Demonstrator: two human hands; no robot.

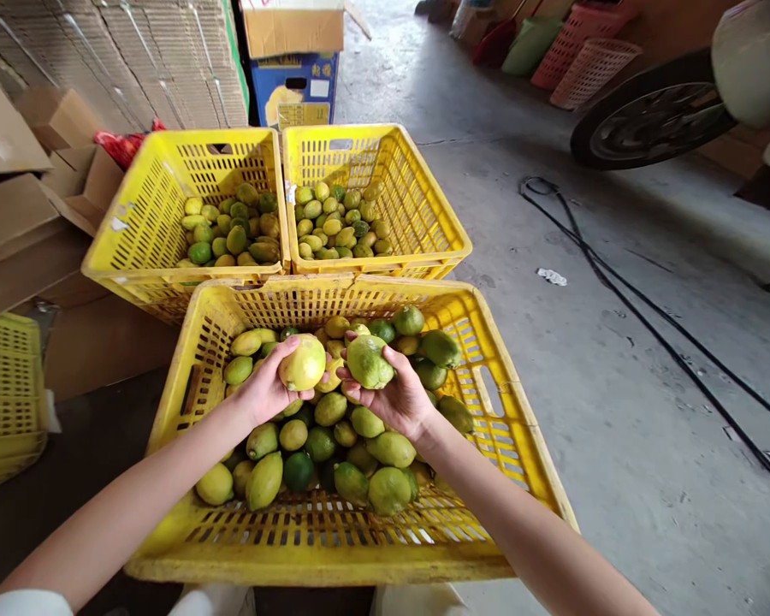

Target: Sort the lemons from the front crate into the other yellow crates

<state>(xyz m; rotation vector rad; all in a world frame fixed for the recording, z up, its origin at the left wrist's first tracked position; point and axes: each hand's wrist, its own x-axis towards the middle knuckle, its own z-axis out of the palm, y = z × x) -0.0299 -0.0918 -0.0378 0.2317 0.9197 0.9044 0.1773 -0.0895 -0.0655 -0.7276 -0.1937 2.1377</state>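
Note:
My left hand (pixel 270 389) is closed around a pale yellow lemon (pixel 302 363). A greener, bumpy lemon (pixel 370 362) sits in the grip of my right hand (pixel 405 400). Both hands are side by side, raised over the near yellow crate (pixel 334 560), and the two fruits are a short gap apart. Below them in that crate lies a heap of green and yellow lemons (pixel 264 481), partly hidden by my hands and forearms.
Behind stand two more yellow crates, a left one (pixel 121 231) and a right one (pixel 433 214), each holding several lemons. Cardboard boxes (pixel 13 205) lie at left. A black cable (pixel 642 299) crosses the floor at right, near a wheel (pixel 654 115).

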